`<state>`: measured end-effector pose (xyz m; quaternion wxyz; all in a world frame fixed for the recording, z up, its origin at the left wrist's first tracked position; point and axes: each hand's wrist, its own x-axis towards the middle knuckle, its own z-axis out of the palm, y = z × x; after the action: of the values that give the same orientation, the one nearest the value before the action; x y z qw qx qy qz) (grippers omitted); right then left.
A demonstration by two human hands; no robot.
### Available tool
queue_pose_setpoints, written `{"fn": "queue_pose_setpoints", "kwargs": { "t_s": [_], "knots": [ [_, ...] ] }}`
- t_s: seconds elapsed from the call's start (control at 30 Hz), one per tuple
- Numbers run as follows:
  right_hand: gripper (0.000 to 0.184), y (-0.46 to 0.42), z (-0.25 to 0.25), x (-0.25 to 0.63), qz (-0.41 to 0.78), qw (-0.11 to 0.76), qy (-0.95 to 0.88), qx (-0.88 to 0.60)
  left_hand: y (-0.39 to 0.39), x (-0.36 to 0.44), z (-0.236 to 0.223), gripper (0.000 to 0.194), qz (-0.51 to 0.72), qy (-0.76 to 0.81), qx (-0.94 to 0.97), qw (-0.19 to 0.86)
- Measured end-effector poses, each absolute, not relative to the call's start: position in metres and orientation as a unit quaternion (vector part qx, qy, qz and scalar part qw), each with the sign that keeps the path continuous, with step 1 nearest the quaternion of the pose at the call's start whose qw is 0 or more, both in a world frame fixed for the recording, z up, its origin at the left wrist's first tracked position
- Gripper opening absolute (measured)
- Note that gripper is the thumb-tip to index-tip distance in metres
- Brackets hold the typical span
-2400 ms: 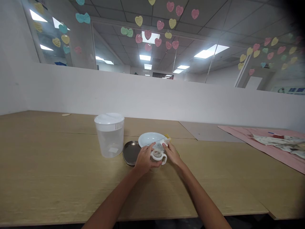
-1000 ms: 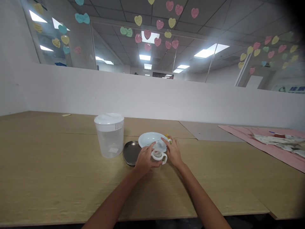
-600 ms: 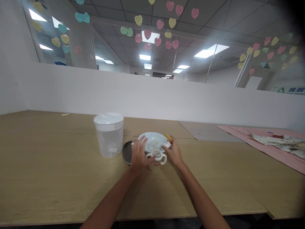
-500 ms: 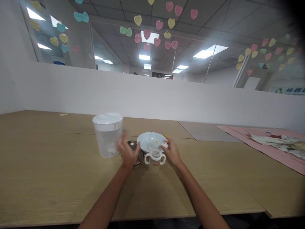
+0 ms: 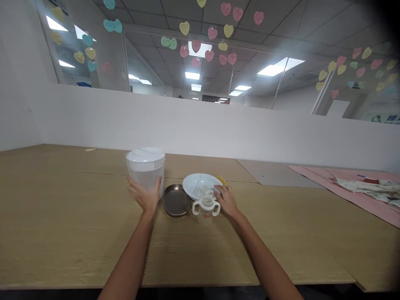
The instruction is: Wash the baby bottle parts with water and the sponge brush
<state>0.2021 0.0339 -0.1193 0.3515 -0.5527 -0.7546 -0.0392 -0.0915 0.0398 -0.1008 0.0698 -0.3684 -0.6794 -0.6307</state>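
Bottle upright, mouth uncovered, on the table between the two hands! Out left, the left hand was spread wide, thumb and fingers framing the lidded tub; whether it pressed firmly, you couldn't tell. Over right, the right hand curled its fingers at the dish's edge, their contents hidden, close by the bottle's handle. A low sweep of that hand could have hooked the handle and tipped the bottle. Beyond the fingers, the white dish held small clear pieces, and a bumped rim might have scattered them. Beside it sat the metal tray, near enough to the tub that a rightward shove could have driven it into the dish.
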Motion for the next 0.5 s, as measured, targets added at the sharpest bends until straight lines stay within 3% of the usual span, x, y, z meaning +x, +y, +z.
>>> {"fn": "queue_pose_setpoints", "kwargs": {
  "t_s": [0.33, 0.5],
  "knots": [
    [0.033, 0.0315, -0.1185, 0.1996, -0.029, 0.378, -0.743, -0.552, 0.0394, -0.0945, -0.0943, 0.105, -0.659, -0.639, -0.388, 0.089],
    [0.036, 0.0362, -0.1266, 0.2013, -0.046, 0.437, -0.71, -0.549, 0.0351, -0.0886, -0.0941, 0.102, -0.636, -0.612, -0.439, 0.167]
  ]
}}
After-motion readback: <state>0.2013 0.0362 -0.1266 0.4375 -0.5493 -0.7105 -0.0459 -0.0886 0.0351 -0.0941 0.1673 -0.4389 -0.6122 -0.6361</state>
